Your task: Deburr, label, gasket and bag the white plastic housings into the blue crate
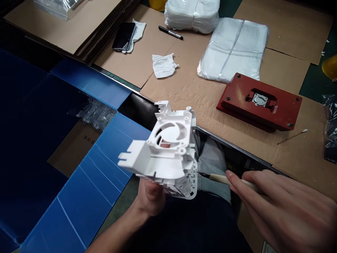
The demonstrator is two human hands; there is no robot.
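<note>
Above the lap (213,156), the white part (165,165) is gripped from below by the left hand (151,196). To its right, the right hand (276,200) pinches the tool (221,178), whose long axis runs at the part's right edge; I cannot tell whether its dark tip touches. The part looks moulded, with lugs and a round, vented grille (170,133) on top.

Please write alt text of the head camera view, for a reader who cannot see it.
A person's left hand holds a white molded part with a round vent, while the right hand holds a pointed, pale-handled tool near it. Beyond, a cardboard-covered table bears a red block, wrapped white bundles and a black phone.
</note>
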